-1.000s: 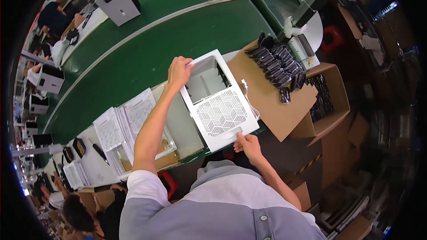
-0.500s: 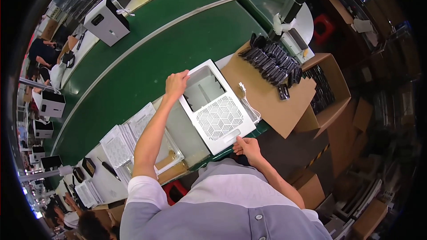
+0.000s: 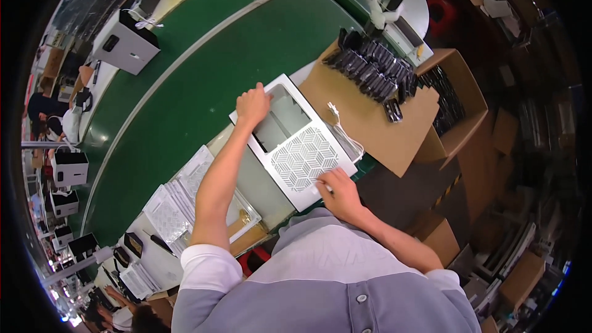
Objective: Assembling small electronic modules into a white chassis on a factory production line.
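A white appliance casing [image 3: 290, 190] lies tilted across the near bench in front of me. Its near half carries a patterned grille panel [image 3: 305, 159]; its far half is an open rectangular recess [image 3: 285, 122] with dark side parts. My left hand [image 3: 253, 107] is closed over the casing's far left edge, fingertips reaching into the recess. At the near end, my right hand [image 3: 341, 194] is bent over the panel's handle slot, fingertips pressed on it and partly hiding it. A white power cord with a plug [image 3: 345, 134] lies along the casing's right side.
Black wrapped packs [image 3: 376, 69] are piled on a cardboard sheet [image 3: 370, 139], beside a carton [image 3: 467, 120] holding more. Several bagged grille panels [image 3: 169, 213] stand at left. Beyond runs a green conveyor [image 3: 203, 80]; a white appliance [image 3: 126, 43] stands across it. Other people work far left.
My right hand has moved from the casing's near edge up onto the panel's handle slot. My left hand has shifted inward, its fingers further over the recess. The view has moved slightly.
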Demonstrator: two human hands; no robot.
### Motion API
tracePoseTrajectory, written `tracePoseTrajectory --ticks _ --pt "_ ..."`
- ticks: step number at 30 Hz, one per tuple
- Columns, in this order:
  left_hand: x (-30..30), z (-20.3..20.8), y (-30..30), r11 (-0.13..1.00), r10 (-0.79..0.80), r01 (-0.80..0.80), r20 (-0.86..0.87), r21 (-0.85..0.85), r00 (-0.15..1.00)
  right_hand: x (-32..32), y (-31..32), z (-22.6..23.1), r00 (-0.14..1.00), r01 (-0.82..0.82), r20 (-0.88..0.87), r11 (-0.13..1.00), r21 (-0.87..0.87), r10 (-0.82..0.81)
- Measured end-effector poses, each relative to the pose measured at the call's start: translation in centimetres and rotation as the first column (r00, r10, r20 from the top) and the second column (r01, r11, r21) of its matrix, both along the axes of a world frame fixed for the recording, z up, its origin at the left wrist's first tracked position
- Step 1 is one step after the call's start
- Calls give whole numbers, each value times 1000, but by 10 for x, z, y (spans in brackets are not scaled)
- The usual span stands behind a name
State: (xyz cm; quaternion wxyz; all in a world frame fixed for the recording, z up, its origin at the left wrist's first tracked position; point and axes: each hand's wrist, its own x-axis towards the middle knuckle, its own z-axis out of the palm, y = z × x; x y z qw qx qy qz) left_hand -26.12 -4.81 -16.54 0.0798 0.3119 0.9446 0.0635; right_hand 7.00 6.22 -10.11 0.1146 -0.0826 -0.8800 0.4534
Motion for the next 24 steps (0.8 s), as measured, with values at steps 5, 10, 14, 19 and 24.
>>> tracePoseTrajectory --ticks 5,10,14,19,24 --pt "1 -1 4 1000 20 -20 45 3 999 -58 -20 30 982 -117 -107 946 303 156" --pt "-3 1 5 1000 1 -1 -40 -4 999 -52 -31 -18 957 -174 -114 844 507 266" --pt "-7 2 9 1000 -18 18 6 -25 1000 -47 -21 -33 925 -372 127 782 500 359" --pt "0 14 24 995 17 -10 72 -100 997 -39 -14 -45 937 -316 29 809 495 348" --pt "38 6 -2 961 -134 207 -344 184 929 15 27 -36 980 -181 -22 936 303 197"
